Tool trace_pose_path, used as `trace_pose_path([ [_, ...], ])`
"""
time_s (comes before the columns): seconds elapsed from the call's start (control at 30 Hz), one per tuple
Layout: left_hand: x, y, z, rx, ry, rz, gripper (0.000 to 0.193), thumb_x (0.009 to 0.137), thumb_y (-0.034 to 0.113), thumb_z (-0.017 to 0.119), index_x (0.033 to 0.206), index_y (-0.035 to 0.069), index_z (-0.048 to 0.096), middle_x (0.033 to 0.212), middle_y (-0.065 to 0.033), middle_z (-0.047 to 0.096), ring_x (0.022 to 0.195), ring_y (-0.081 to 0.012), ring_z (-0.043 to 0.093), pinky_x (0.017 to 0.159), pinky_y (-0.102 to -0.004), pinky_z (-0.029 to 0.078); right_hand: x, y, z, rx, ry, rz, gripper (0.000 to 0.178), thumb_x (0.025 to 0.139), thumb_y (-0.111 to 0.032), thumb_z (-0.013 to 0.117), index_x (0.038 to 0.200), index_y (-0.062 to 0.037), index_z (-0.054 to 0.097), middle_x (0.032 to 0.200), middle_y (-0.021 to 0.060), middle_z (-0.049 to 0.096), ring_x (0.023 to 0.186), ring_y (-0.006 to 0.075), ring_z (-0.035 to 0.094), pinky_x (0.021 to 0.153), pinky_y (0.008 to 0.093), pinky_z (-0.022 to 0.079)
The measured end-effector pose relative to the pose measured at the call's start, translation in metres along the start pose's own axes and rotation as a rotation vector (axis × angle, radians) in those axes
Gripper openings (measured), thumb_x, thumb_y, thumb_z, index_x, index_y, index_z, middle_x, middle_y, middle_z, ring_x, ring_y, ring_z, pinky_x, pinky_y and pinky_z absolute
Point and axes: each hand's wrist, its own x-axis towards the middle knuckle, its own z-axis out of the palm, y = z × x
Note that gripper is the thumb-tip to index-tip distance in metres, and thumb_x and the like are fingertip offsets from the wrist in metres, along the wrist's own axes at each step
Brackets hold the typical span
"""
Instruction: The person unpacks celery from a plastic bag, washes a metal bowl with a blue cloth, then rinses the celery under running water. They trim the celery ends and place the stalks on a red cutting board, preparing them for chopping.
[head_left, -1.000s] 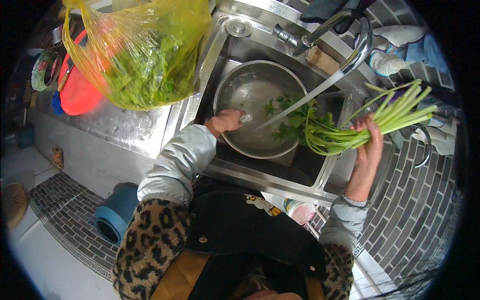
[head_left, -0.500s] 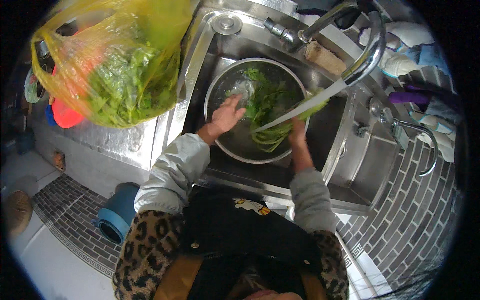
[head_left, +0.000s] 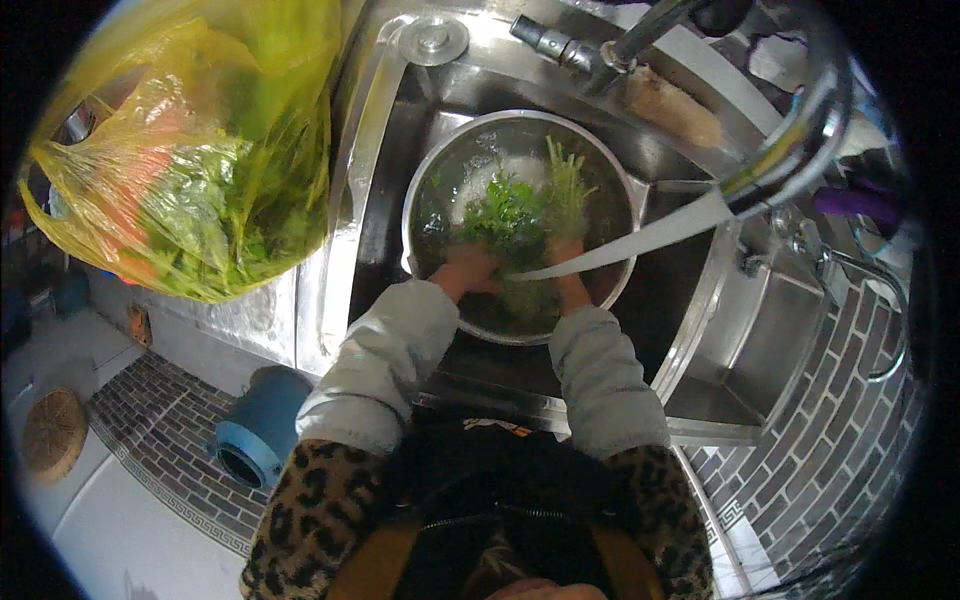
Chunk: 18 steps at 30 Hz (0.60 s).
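Note:
A round metal basin (head_left: 408,215) of water stands in the steel sink. Leafy greens (head_left: 502,205) with long pale stems lie in it, the stems pointing up at the far right side. My right hand (head_left: 567,262) is down in the basin, closed around the bunch near the stems. Beside it, my left hand (head_left: 468,270) reaches into the water at the near left, against the leaves; its fingers are partly under water and blurred. A stream of water (head_left: 640,240) runs from the chrome faucet (head_left: 790,160) into the basin between my wrists.
A yellow plastic bag (head_left: 185,170) of greens sits on the steel counter at the left. Right of the sink (head_left: 380,130) are a smaller sink (head_left: 745,340) and a second tap (head_left: 870,265). A tan block (head_left: 675,110) lies behind; a blue container (head_left: 262,430) stands low at left.
My right hand has brought the greens from the basin's right edge down into the water. My left hand has moved from spread above the water to in among them. The view has shifted slightly.

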Motion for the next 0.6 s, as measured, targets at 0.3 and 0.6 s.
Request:
trace_pose_path([
  [0.3, -0.082, -0.02, -0.075, -0.345, 0.271, -0.086, 0.057, 0.086, 0.041, 0.059, 0.136, 0.017, 0.044, 0.111, -0.0181, 0.063, 0.105, -0.0348, 0.059, 0.09, -0.0411, 0.046, -0.094, -0.098, -0.192, 0.897, 0.013, -0.05, 0.018, 0.082, -0.018, 0.068, 0.086, -0.0017, 0.061, 0.07, 0.0039, 0.06, 0.063, 0.0122, 0.054, 0.057, 0.0287, 0.043],
  [0.6, -0.132, -0.011, -0.077, -0.467, 0.27, -0.007, 0.059, 0.085, 0.038, 0.061, 0.135, 0.012, 0.045, 0.111, -0.0155, 0.063, 0.104, -0.0315, 0.06, 0.088, -0.0388, 0.046, -0.198, -0.197, -0.493, 0.617, 0.423, -0.383, 0.027, 0.081, -0.026, 0.072, 0.088, -0.0043, 0.058, 0.069, 0.0033, 0.057, 0.061, 0.0112, 0.053, 0.056, 0.0253, 0.042],
])
